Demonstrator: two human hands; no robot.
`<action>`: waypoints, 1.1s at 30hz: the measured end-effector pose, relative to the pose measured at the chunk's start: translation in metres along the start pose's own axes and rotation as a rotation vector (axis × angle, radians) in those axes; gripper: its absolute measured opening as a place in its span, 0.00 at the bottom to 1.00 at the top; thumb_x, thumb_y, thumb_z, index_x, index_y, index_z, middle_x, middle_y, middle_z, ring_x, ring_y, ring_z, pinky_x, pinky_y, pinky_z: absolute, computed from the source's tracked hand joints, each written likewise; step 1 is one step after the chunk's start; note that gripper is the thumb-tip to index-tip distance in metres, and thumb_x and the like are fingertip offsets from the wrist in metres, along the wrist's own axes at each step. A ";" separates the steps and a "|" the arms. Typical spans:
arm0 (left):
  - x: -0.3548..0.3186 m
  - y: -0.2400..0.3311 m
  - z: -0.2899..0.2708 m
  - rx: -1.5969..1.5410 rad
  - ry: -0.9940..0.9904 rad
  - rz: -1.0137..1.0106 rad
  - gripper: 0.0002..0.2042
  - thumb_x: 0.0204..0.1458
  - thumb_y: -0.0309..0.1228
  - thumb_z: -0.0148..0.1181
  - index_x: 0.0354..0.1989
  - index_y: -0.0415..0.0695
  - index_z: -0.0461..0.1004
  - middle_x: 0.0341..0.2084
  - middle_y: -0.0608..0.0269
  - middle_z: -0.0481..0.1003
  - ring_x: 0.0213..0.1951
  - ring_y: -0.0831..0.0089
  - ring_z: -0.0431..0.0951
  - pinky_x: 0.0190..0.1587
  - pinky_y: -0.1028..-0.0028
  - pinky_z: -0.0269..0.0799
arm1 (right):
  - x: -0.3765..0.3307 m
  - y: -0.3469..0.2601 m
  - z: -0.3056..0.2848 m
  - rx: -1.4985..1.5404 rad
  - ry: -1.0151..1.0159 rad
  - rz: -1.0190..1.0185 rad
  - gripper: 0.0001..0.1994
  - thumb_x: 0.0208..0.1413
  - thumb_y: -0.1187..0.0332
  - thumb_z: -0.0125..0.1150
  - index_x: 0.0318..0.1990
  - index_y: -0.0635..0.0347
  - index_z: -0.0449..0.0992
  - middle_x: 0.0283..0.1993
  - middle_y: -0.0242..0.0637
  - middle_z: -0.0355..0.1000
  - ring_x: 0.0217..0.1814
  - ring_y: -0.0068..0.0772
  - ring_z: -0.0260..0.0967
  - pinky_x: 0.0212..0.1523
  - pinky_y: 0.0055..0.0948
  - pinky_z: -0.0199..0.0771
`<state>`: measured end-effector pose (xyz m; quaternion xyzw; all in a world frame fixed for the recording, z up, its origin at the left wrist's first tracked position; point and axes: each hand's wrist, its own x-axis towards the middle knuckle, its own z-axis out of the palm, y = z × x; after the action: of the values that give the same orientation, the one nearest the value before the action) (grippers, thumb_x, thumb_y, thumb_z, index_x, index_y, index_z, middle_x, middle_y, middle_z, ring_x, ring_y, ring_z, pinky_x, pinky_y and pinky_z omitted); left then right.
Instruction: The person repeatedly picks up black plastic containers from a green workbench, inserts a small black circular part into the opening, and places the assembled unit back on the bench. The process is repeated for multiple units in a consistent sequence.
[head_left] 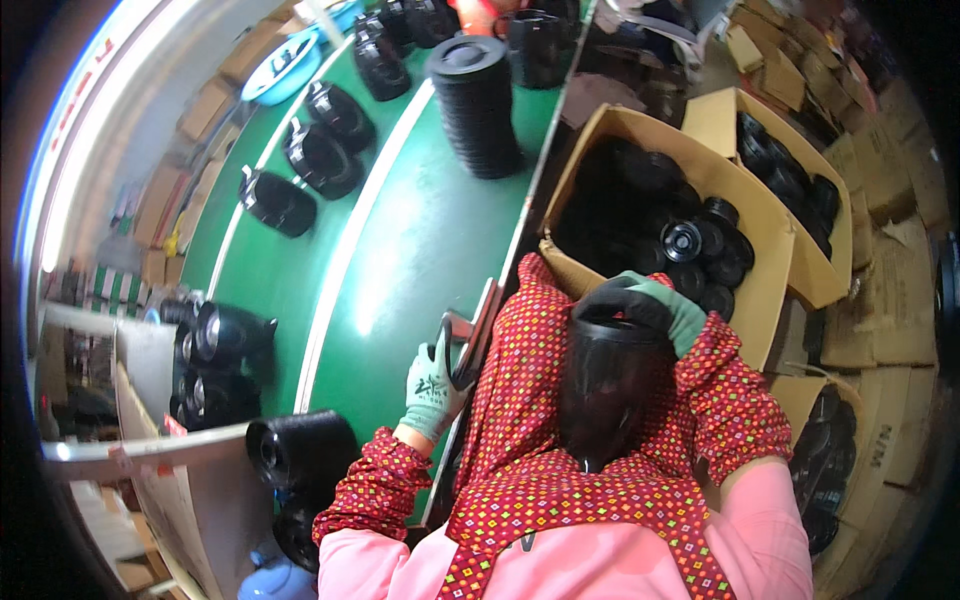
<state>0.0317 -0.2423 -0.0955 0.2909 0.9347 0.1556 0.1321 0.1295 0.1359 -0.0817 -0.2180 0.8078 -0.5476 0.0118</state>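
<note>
A dark, see-through plastic jug body point(612, 390) rests upright against my red patterned apron. My right hand point(660, 305), in a green glove with black fingers, grips its top rim. My left hand point(432, 385), also gloved, holds a thin black curved handle piece point(462, 355) at the edge of the green conveyor belt point(420, 240). Both sleeves are red with a small diamond pattern.
A tall stack of black lids point(475, 105) stands on the belt. Several black jugs point(320, 155) lie along the far lane. An open cardboard box point(765, 290) of black round lids sits to my right, with more boxes point(800, 170) behind. Black parts point(215, 365) are piled at left.
</note>
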 end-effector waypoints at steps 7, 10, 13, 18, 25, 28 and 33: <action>0.025 -0.043 0.034 -0.251 0.008 0.118 0.45 0.52 0.27 0.69 0.78 0.44 0.50 0.43 0.47 0.79 0.41 0.44 0.80 0.45 0.57 0.78 | 0.001 -0.033 0.016 0.660 0.379 0.571 0.14 0.68 0.66 0.62 0.56 0.64 0.81 0.52 0.33 0.81 0.53 0.21 0.76 0.57 0.26 0.77; 0.032 -0.026 0.010 -0.679 0.060 -0.072 0.36 0.61 0.22 0.59 0.78 0.47 0.54 0.35 0.60 0.79 0.30 0.75 0.76 0.33 0.73 0.74 | 0.011 -0.041 0.021 0.111 0.486 0.369 0.21 0.65 0.67 0.62 0.64 0.60 0.75 0.66 0.42 0.72 0.67 0.37 0.69 0.70 0.37 0.67; 0.050 0.034 -0.050 -1.033 -0.046 -0.258 0.29 0.66 0.30 0.58 0.75 0.39 0.60 0.26 0.68 0.74 0.18 0.86 0.64 0.19 0.82 0.58 | 0.016 -0.044 0.010 -0.232 0.483 0.221 0.28 0.61 0.67 0.64 0.69 0.53 0.71 0.76 0.47 0.60 0.80 0.55 0.53 0.79 0.50 0.51; 0.075 0.127 -0.125 -1.087 -0.336 -0.218 0.32 0.64 0.35 0.61 0.74 0.36 0.61 0.23 0.66 0.74 0.18 0.85 0.66 0.20 0.83 0.56 | 0.027 -0.062 -0.029 -0.721 0.391 -0.080 0.30 0.56 0.58 0.69 0.68 0.39 0.73 0.78 0.43 0.59 0.83 0.55 0.49 0.80 0.61 0.40; 0.112 0.183 -0.146 -0.649 -0.565 0.467 0.38 0.51 0.36 0.71 0.70 0.32 0.67 0.40 0.44 0.79 0.36 0.50 0.83 0.43 0.61 0.80 | 0.021 0.017 -0.027 -0.004 0.325 -0.079 0.16 0.62 0.54 0.59 0.44 0.57 0.82 0.48 0.45 0.77 0.61 0.51 0.71 0.69 0.50 0.60; 0.146 0.204 -0.125 -0.453 -0.374 1.078 0.33 0.62 0.53 0.59 0.60 0.33 0.75 0.52 0.40 0.76 0.49 0.45 0.78 0.54 0.53 0.74 | 0.011 0.043 -0.015 0.278 0.296 -0.049 0.18 0.66 0.58 0.55 0.49 0.63 0.82 0.52 0.48 0.78 0.61 0.53 0.71 0.69 0.49 0.61; 0.110 0.272 -0.066 -0.314 -0.466 1.058 0.26 0.50 0.36 0.61 0.58 0.37 0.75 0.47 0.51 0.75 0.49 0.53 0.77 0.53 0.56 0.74 | 0.022 0.043 -0.013 0.541 0.184 -0.045 0.17 0.67 0.57 0.54 0.44 0.63 0.81 0.53 0.49 0.76 0.66 0.55 0.65 0.72 0.53 0.54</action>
<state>0.0585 0.0204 0.0482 0.7202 0.5753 0.2686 0.2798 0.0920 0.1527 -0.1098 -0.1742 0.6248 -0.7609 -0.0157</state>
